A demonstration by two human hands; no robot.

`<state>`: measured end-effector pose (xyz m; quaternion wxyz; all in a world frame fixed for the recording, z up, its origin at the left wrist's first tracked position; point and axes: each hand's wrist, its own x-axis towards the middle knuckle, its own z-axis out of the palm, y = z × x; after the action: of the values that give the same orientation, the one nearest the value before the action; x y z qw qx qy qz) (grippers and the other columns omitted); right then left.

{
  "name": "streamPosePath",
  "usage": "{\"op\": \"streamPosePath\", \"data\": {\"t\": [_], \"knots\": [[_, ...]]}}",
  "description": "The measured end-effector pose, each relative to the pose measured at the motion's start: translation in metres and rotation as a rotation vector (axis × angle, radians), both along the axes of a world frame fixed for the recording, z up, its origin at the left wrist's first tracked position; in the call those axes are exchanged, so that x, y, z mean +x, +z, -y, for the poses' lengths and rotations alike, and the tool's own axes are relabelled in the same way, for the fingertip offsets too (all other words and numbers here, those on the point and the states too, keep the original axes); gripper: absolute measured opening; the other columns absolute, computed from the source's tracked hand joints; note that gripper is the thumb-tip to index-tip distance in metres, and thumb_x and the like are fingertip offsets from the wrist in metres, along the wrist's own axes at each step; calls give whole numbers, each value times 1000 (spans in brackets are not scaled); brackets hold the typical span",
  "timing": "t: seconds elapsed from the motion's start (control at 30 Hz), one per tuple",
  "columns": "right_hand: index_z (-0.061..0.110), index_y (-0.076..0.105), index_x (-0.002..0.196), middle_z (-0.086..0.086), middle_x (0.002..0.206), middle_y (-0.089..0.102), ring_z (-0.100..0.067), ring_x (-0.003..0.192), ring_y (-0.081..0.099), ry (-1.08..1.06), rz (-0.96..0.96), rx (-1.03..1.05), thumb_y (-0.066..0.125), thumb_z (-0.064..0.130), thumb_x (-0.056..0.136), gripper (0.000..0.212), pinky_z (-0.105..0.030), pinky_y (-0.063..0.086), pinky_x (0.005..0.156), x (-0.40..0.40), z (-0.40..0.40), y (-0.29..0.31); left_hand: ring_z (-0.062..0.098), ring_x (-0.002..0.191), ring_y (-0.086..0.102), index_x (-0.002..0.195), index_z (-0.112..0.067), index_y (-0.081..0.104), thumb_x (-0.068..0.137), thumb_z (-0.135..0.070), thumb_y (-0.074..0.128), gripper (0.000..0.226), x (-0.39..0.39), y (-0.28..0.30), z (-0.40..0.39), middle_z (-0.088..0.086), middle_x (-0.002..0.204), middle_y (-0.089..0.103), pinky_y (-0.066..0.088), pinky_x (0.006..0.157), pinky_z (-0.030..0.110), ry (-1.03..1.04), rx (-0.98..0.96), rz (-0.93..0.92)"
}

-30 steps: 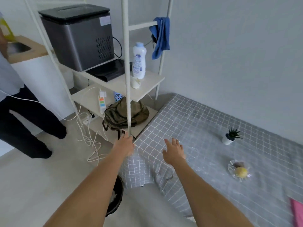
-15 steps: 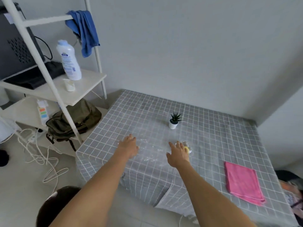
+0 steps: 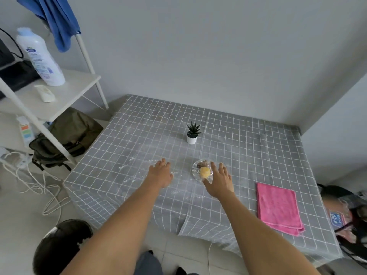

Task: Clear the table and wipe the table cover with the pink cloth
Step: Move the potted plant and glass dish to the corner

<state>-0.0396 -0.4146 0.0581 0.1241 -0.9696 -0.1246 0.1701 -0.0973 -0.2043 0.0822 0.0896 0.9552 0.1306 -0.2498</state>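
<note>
Both arms are stretched over the grey checked table cover (image 3: 248, 147). The left hand (image 3: 160, 174) is held flat with fingers relaxed, grasping nothing. The right hand (image 3: 218, 179) is spread loose, empty, just beside a glass dish (image 3: 196, 167) at its 10 o'clock. The pink cloth (image 3: 278, 207) is seen folded at 3 o'clock, a potted plant (image 3: 192, 132) at 12
</note>
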Motion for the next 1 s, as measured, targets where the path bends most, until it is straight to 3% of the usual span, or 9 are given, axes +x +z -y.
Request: {"op": "streamPosePath", "data": {"t": [0.27,0.47,0.63,0.83,1.0], "knots": [[31,-6,152,-8,161,-8,-28,148,-3,-79,-30,114,62,53,85,98,-44,10,118,25,-8,-30,27,149,4,153,-8,2,103,-32,35,64,52,-20,-12,12,161,-5,14,120,46,-28,-5,18],[35,3,152,-7,161,-4,-31,144,22,-193,-26,300,80,48,69,114,-44,38,107,27,-26,-59,30,148,5,153,-11,-5,102,-31,39,70,101,-42,-25,13,161,-5,16,119,47,-17,-73,154],[36,7,150,-9,160,2,-35,142,24,-239,12,356,82,47,66,114,-49,40,106,35,-33,-78,32,148,8,152,-12,-10,100,-36,40,75,138,-61,-27,15,160,-5,18,119,46,-34,-136,248],[31,14,150,-17,158,10,-38,142,22,-191,79,391,85,44,63,112,-54,36,108,48,-41,-88,25,148,9,153,-7,2,92,-46,54,89,171,-75,-23,13,161,5,21,119,41,60,-338,445],[34,15,147,-18,152,24,-39,137,32,-194,141,426,86,44,62,112,-50,45,100,48,-44,-93,25,145,23,152,-5,14,84,-43,68,94,186,-88,-17,11,159,19,28,116,41,137,-492,511]]}}
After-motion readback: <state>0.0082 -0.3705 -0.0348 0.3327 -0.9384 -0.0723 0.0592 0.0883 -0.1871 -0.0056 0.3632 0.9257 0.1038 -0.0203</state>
